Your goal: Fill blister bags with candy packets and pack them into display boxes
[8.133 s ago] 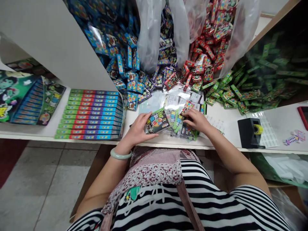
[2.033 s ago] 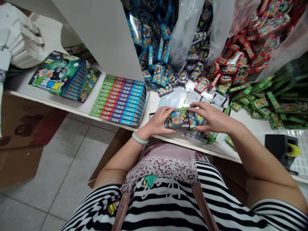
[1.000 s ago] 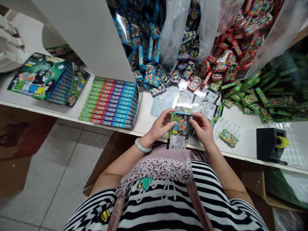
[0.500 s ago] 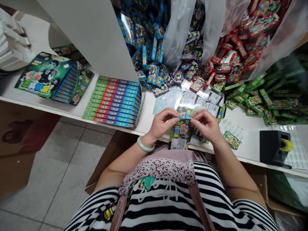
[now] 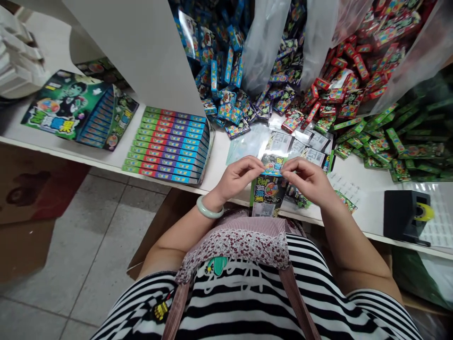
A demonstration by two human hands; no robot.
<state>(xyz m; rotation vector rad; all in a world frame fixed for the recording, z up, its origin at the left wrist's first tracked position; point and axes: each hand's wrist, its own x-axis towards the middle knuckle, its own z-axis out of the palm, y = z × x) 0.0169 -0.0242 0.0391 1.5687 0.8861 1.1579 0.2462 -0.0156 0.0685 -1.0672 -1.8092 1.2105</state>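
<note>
My left hand pinches the left end of a small printed piece with a blue edge. On its right end, my right hand has thumb and fingers closed. Whether this piece is a little box or a carton flap I cannot tell. Beneath and in front of it lies black and green printed packaging, reaching the table's near edge. More printed packaging with barcode panels lies flat behind my right hand. A small green box is partly hidden by my right wrist.
Heaps of small blue boxes, purple boxes, red boxes and green boxes spread behind my hands, between plastic sheets. Stacked coloured boxes and a filled display carton stand left. A black tape dispenser stands right.
Both hands stay at the blue-edged piece, its printed face showing a little differently. My right hand and wrist have shifted slightly right, covering more of the small green box.
</note>
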